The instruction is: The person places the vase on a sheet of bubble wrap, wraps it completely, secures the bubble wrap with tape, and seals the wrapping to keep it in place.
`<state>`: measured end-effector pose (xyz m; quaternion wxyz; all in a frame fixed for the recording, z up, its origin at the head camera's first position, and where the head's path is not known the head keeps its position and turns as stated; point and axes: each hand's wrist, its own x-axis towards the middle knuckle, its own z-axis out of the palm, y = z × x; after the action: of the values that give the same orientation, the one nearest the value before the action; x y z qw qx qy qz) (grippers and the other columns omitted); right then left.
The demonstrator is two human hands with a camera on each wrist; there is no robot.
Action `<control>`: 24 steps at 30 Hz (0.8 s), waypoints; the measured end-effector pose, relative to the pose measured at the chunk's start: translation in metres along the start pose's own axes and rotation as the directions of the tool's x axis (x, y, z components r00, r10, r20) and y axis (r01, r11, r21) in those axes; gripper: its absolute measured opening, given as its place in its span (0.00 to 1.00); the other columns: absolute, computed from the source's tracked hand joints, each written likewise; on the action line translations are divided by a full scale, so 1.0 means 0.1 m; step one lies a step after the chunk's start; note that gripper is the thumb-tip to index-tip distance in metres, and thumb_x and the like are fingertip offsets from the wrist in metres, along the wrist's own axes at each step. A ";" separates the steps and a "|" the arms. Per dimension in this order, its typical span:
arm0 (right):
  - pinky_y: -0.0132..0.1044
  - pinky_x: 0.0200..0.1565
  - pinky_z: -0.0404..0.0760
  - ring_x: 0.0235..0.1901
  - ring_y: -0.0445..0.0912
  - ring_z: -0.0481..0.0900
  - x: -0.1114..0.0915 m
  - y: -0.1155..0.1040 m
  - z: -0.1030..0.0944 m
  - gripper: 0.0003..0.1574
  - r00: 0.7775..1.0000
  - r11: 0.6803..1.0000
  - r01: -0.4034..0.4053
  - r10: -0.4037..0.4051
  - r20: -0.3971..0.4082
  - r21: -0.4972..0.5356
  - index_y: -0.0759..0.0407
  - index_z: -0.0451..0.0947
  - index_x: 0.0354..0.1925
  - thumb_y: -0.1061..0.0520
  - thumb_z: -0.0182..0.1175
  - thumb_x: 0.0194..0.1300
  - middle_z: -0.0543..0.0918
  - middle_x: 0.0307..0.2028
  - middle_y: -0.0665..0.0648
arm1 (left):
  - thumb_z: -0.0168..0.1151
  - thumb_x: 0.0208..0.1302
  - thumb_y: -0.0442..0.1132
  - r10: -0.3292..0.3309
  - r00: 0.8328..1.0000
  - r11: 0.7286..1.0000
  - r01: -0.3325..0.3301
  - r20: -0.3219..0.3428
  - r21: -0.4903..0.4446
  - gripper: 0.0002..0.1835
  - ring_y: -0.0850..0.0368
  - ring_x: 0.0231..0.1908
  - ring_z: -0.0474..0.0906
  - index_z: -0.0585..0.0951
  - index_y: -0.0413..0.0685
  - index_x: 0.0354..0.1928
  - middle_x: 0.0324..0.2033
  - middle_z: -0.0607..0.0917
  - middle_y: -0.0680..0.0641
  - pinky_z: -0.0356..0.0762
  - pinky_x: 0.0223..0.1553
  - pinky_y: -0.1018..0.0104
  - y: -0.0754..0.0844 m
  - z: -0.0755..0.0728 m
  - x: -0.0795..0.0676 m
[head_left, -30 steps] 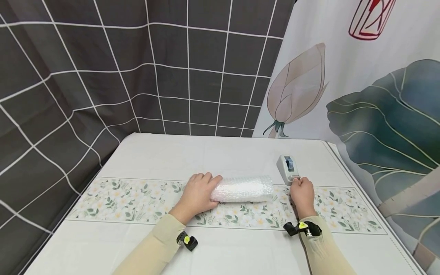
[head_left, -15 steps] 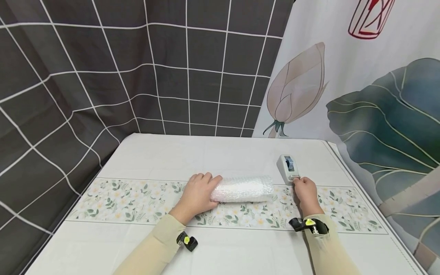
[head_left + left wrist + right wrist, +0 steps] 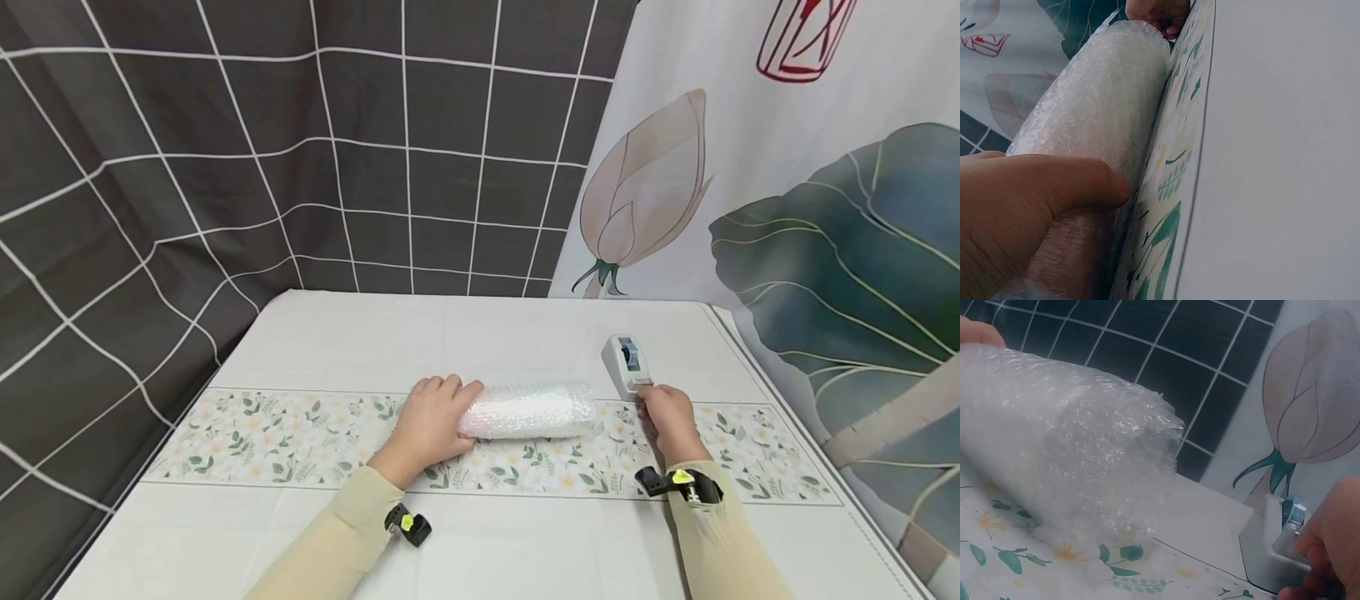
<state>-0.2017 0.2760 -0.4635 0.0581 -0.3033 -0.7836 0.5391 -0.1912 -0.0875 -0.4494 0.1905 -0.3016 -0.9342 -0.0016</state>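
A cylindrical bundle of bubble wrap [image 3: 532, 410] lies sideways on the floral band of the tablecloth. My left hand [image 3: 432, 421] grips its left end, with the thumb [image 3: 1094, 181] across the near side in the left wrist view. The loose, crumpled right end of the wrap [image 3: 1129, 462] shows in the right wrist view. My right hand [image 3: 670, 417] is at the front of a white tape dispenser [image 3: 625, 367], fingers curled and pinching the tape at its cutting edge. The strip itself is mostly hidden by the fingers. A blue-tinted tape roll [image 3: 1294, 512] sits in the dispenser.
The white tablecloth [image 3: 510, 542] carries a printed floral strip [image 3: 285, 433] across its middle. Behind the table hangs a dark grid-patterned curtain [image 3: 360, 167], and at the right a white curtain [image 3: 667, 242] with flower and leaf prints.
My right hand has shifted slightly to the right at the dispenser's front and its wrist has turned a little. My left hand and the bubble-wrap bundle have stayed in place.
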 end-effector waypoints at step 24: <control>0.37 0.36 0.69 0.27 0.44 0.72 -0.13 0.07 0.06 0.31 0.992 0.986 0.113 -0.107 -0.060 0.119 0.64 0.72 0.34 0.44 0.31 0.78 0.73 0.28 0.51 | 0.74 0.46 0.62 -0.029 0.999 0.999 0.030 0.039 -0.018 0.43 0.50 0.43 0.78 0.74 0.59 0.67 0.42 0.79 0.51 0.76 0.55 0.53 -0.01 0.00 0.03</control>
<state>-0.1905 0.2653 -0.4696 0.1271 -0.2699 -0.7629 0.5735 -0.1943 -0.0869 -0.4486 0.1695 -0.2893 -0.9421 -0.0071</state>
